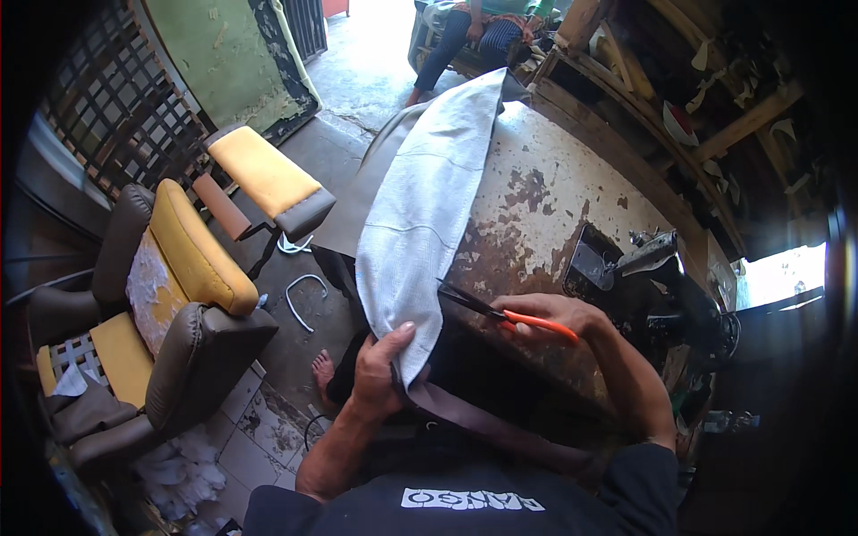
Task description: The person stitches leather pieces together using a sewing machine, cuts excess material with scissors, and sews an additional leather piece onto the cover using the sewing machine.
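A long piece of pale grey-white fabric (418, 201) with seams across it stretches from my body toward the far end of the worktable. My left hand (380, 371) grips its near end, thumb on top and fingers underneath. A dark brown strip (483, 420) hangs from that end across my lap. In my right hand (554, 317) is a pair of scissors (532, 323) with orange handles. Their dark blades are parted, the tips beside the fabric's right edge. Whether the blades touch the fabric, I cannot tell.
The worn worktable (536, 196) carries a sewing machine (639, 259) at right. A partly stripped armchair (179, 304) with yellow foam and a footrest (268, 179) stand on the left. Another person's legs (465, 45) show at the far end. Wooden shelving (626, 98) lines the right.
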Tool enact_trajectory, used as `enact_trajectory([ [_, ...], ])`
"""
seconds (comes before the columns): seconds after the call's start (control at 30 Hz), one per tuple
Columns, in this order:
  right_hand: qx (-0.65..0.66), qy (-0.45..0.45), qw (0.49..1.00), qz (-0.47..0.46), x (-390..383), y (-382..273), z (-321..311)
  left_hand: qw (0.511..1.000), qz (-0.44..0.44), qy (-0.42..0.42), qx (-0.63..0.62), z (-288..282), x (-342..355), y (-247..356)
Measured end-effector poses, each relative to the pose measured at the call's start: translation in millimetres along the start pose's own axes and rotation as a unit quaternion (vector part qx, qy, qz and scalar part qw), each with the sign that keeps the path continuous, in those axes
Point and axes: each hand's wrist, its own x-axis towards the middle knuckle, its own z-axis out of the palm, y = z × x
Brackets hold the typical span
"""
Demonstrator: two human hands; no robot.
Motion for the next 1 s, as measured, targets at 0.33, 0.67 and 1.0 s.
enact_trajectory([
  [0.33, 0.038, -0.016, 0.996, -0.08, 49.5, 2.0, 11.1, 1.0, 0.004, 0.021, 0.008, -15.8, -6.2, 5.0],
  [0.67, -0.098, 0.065, 0.992, 0.053, 35.8, -13.5, 29.7, 0.991, 0.035, 0.074, 0.11, -36.5, -4.1, 2.2],
  [1.0, -0.02, 0.082, 0.993, 0.078, 52.1, -21.5, 37.5, 0.985, 0.03, 0.068, 0.156, -34.8, -7.4, 4.6],
])
